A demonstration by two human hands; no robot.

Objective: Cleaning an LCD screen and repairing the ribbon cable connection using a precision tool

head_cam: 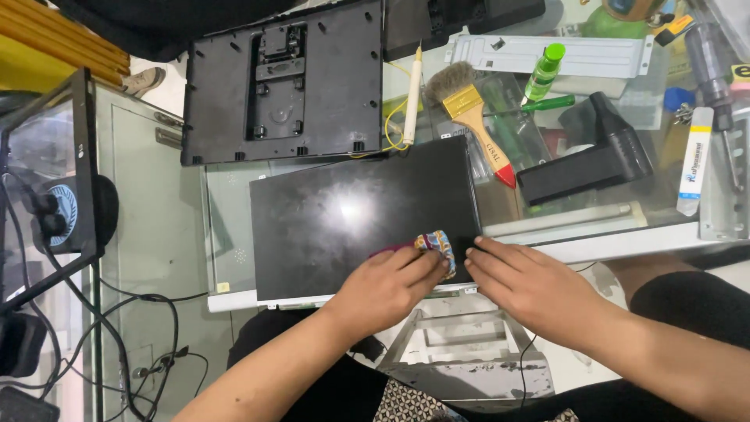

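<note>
A black flat display panel (344,215) lies face up on the glass bench, with a smudgy glare spot near its middle. My left hand (387,285) presses a small multicoloured patterned cloth (439,246) against the panel's lower right corner. My right hand (525,283) lies flat beside it, fingertips resting on the panel's right lower edge. Both forearms reach in from the bottom of the view.
A black plastic back cover (285,82) lies behind the panel. A paintbrush (473,117) with a red-tipped wooden handle, a green bottle (544,72), a black stand piece (590,160), a white tube (694,160) and a screwdriver (715,74) lie to the right. A monitor (47,180) and cables stand left.
</note>
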